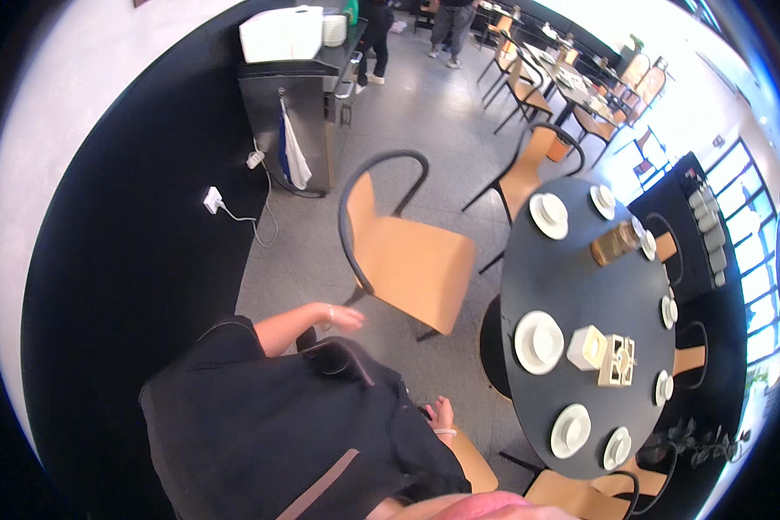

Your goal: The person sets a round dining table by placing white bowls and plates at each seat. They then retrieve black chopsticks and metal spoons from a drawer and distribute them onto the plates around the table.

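My left hand point(347, 318) reaches forward over the floor, somewhat blurred, with nothing seen in it. A wooden chair point(409, 260) with a dark curved back frame stands just ahead of it, apart from the fingers. My right hand point(440, 411) hangs low beside my dark clothing, fingers loosely bent and apart, with no object visible in it. Close below that wrist lies the pale wooden seat of another chair point(473, 458); contact cannot be told. To the right is a dark oval-looking table point(578, 286), clear of both hands, with a white saucer and cup point(538, 342) near its edge.
Several white place settings, a brown-tinted jar point(614, 243), a white box-shaped holder point(587, 348) and a cream decorative box point(617, 361) stand on the table. A dark cabinet point(289, 130) with a hanging cloth point(294, 153) and a loose cable point(253, 220) are left. Two people stand farther back.
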Motion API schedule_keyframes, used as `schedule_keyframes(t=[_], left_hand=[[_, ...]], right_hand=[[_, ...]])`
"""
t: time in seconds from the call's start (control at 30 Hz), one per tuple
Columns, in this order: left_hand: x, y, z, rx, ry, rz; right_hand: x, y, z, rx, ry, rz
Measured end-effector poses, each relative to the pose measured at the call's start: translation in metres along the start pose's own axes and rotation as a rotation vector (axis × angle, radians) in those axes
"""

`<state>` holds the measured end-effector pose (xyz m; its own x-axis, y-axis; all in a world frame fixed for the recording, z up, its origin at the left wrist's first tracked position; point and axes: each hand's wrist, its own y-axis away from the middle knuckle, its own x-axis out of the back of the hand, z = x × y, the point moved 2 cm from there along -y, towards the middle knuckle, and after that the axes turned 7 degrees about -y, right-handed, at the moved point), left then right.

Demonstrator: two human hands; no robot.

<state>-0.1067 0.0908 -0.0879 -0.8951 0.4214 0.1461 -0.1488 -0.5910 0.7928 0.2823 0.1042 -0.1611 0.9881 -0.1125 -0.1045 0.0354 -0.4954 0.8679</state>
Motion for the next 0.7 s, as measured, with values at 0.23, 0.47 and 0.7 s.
schedule_keyframes(t=[0.23, 0.47, 0.7], left_hand=[[0.102, 0.034, -0.204, 0.095, 0.427, -0.037], [0.218, 0.058, -0.161, 0.139, 0.437, 0.118], [0.349, 0.043, -0.091, -0.044, 0.299, 0.153]], right_hand=[[-0.213, -0.021, -0.039, 0.394, 0.131, -0.044], [-0.381, -0.016, -0.107, 0.699, 0.501, -0.193], [-0.485, -0.092, -0.143, 0.677, 0.321, -0.284]])
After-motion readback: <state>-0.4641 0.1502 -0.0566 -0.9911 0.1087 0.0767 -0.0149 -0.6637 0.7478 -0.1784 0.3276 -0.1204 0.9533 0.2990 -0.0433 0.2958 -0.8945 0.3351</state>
